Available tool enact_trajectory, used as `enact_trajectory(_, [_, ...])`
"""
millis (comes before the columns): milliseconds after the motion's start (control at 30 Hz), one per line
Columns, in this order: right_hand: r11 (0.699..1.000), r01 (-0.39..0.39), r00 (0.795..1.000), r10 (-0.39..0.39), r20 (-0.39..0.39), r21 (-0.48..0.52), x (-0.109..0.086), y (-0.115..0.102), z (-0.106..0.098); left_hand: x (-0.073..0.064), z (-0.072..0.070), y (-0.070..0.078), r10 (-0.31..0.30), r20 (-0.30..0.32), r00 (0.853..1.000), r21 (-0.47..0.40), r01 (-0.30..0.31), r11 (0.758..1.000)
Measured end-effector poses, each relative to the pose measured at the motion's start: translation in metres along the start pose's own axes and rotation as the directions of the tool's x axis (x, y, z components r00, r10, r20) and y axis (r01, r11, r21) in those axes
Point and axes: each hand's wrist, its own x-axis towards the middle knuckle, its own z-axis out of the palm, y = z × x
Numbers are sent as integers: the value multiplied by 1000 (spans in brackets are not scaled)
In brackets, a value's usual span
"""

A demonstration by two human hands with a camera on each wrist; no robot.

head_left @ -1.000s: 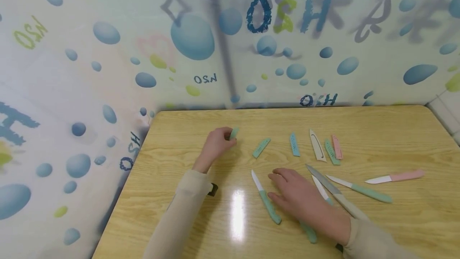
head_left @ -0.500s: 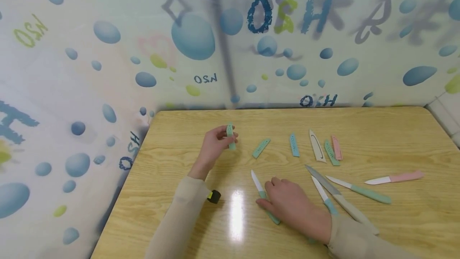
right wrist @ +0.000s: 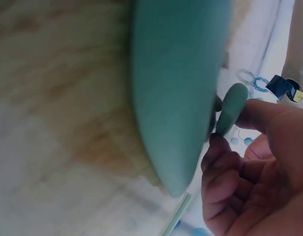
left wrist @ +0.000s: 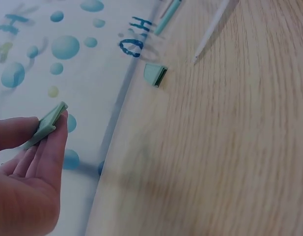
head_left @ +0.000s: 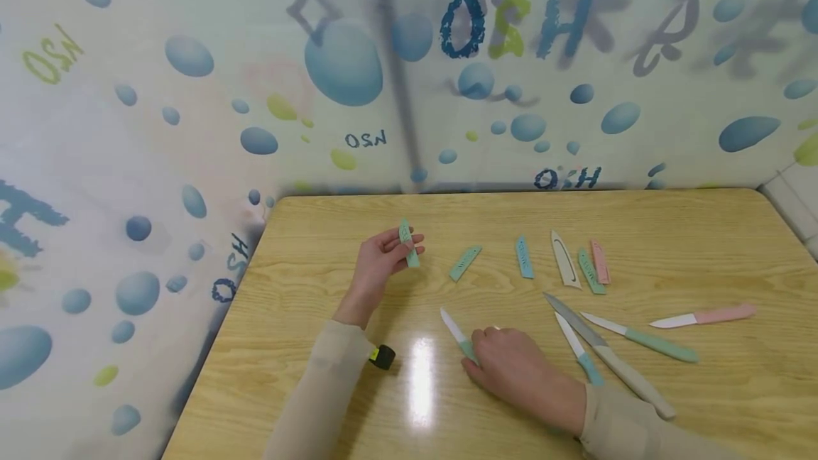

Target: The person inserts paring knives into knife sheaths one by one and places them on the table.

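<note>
The green sheath (head_left: 405,235) is pinched between the thumb and fingers of your left hand (head_left: 375,260); your right hand (head_left: 519,371) grips the green-handled knife (head_left: 460,338), white blade jutting ahead of its fingers. Best hold that handle firmly, fingertips behind the blade, left fingers clear of the sheath's slot. The sheath's lettering is too small to read; beyond your fingers, the wall (head_left: 447,119) shows "OSH".

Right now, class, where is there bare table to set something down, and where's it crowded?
Bare: the table beyond the pink knife, right of the pink sheath; also between its left edge and the left hand. Crowded: right of the right hand, where the beige knife lies between the blue knife and green knife.
</note>
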Motion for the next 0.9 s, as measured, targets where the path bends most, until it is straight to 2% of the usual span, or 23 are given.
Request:
enact_trajectory(300, [998,-29,997,32,-75,47,-5,9,-14,-2,5,-1,-1,-16,1000,-45,0,999])
enact_trajectory(400, [988,-72,997,76,-23,137,-10,16,-23,-3,8,-2,-12,-7,1000,-77,12,997])
enact_trajectory(533, [948,-153,988,143,57,279,-19,28,-33,-5,12,-3,-20,6,1000,-104,21,994])
enact_trajectory(600, [935,-167,986,155,62,314,-22,33,-36,-6,15,-4,-20,8,1000,-111,21,994])
enact_trajectory(900, [958,-151,988,153,12,244,-33,47,-41,-12,27,-6,-13,29,999,-119,16,993])
